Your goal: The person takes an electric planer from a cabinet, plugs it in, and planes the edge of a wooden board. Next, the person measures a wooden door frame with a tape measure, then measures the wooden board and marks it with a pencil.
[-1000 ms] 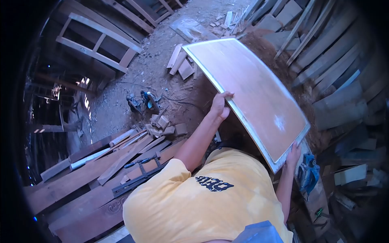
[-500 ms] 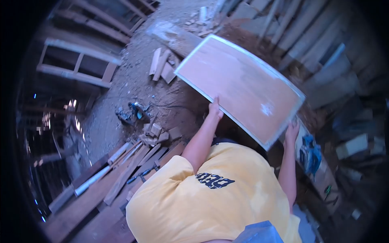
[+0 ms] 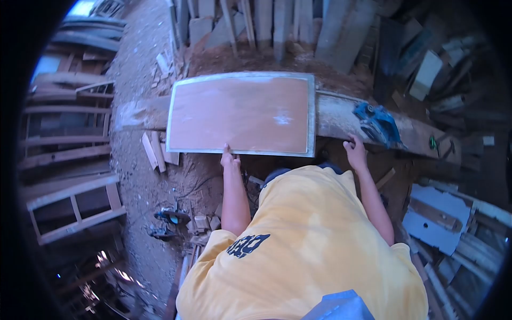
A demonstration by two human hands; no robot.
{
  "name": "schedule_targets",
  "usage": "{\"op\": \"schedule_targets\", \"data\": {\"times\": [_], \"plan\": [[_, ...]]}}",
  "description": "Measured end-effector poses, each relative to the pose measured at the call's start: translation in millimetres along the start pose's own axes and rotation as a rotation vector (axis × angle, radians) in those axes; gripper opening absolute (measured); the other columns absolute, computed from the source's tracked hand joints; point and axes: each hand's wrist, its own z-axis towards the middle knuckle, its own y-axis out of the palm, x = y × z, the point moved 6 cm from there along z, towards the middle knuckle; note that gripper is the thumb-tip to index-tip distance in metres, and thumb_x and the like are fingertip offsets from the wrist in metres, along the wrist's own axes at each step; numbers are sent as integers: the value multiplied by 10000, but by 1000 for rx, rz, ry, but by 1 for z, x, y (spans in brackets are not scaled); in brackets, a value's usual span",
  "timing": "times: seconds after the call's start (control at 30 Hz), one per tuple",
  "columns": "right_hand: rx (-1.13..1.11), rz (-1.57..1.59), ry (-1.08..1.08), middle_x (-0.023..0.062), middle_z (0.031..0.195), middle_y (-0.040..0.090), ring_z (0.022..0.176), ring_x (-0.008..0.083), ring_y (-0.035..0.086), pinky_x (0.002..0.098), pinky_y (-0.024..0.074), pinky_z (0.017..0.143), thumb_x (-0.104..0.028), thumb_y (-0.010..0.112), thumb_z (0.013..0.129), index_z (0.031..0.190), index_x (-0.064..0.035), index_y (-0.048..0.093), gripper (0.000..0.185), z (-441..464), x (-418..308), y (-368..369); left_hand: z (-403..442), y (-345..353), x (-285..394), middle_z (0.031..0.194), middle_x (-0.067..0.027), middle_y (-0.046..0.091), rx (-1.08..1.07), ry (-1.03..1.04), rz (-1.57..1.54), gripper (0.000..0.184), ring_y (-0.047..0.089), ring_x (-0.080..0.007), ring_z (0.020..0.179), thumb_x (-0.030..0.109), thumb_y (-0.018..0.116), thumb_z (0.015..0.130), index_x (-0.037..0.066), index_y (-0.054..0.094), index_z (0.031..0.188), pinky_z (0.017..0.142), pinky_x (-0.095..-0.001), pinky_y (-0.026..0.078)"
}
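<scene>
A framed wooden panel [image 3: 240, 114], with a brown face and a pale border, lies flat across a long plank bench [image 3: 333, 114]. My left hand [image 3: 229, 158] grips the panel's near edge, a finger on top; the fingers underneath are hidden. Beyond the panel's right corner, my right hand [image 3: 356, 152] is off it with fingers apart, by the near edge of the bench. To the right of that hand, a blue power tool that looks like a hand planer [image 3: 377, 124] rests on the bench.
Boards [image 3: 266, 29] lean in a row behind the bench. A small green-handled tool [image 3: 433, 143] lies at its right end. Wood offcuts [image 3: 154, 149] and more power tools [image 3: 172, 216] are on the dirt floor at left. A wooden frame [image 3: 77, 208] stands far left.
The panel, held up at a slant in both hands before, now lies level on the bench. My right hand has let go of its right edge. My view has turned to the right.
</scene>
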Motion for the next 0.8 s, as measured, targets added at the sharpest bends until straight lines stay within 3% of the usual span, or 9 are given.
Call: {"op": "schedule_targets", "data": {"times": [0.13,0.2,0.23,0.33,0.43,0.6,0.63,0.73,0.8], "plan": [[113,55,160,161,1379,632,1242,259,635,358,495,1034,-163,656,989,1405,-66,590,432,-12,37,-43,-9,-3,17,1134,-82,716,44,62,137,308,670,-281,1084,250,812,910,44,714,1117,919,-469,593],[147,100,124,170,1370,634,1226,264,644,359,499,1030,-159,661,982,1392,-60,598,427,0,45,-53,23,-5,22,1291,-132,659,-45,51,175,430,629,-277,1172,312,777,940,26,658,1239,978,-477,569],[172,137,85,178,1360,636,1210,269,653,360,504,1026,-154,666,974,1379,-53,606,422,2,51,-64,52,-4,20,1360,-150,624,-279,43,179,522,635,-269,1163,392,691,993,25,586,1349,982,-434,570],[348,-85,-82,189,1246,661,1139,317,664,399,520,996,-169,678,949,1302,-53,642,373,31,61,-85,104,-12,33,1480,-58,556,-521,-106,574,580,594,-186,1261,518,580,1021,151,504,1463,983,-319,551],[407,-1,-123,188,1171,669,1095,371,658,424,526,958,-190,696,933,1230,-73,675,319,41,35,-118,87,-15,40,1586,-97,433,-236,-55,491,679,490,-249,1384,575,566,1007,170,427,1534,1072,-398,506],[650,-15,-86,211,941,737,891,372,724,448,545,789,-326,628,971,1010,-38,764,321,61,44,-202,8,-31,-12,1593,-128,398,-108,57,494,804,401,-331,1442,624,572,979,171,317,1593,1101,-520,467],[660,21,37,209,916,746,860,335,744,399,550,767,-299,691,923,1017,-32,775,295,66,60,-221,-9,-39,-28,1589,-135,397,-108,66,426,842,387,-348,1447,637,578,968,166,288,1604,1098,-550,460],[712,120,63,149,971,781,888,251,734,360,549,806,-148,699,897,1009,-9,786,199,129,164,-279,-10,-86,-105,1448,-149,521,-129,-46,531,733,522,-337,1290,619,578,970,128,451,1499,1008,-509,516],[676,102,-4,119,1026,768,913,225,706,357,552,854,-75,698,891,1000,-8,770,147,157,222,-321,-67,-109,-147,1094,-89,639,0,-26,663,612,582,-233,896,580,632,958,115,591,1353,788,-475,550]]}}
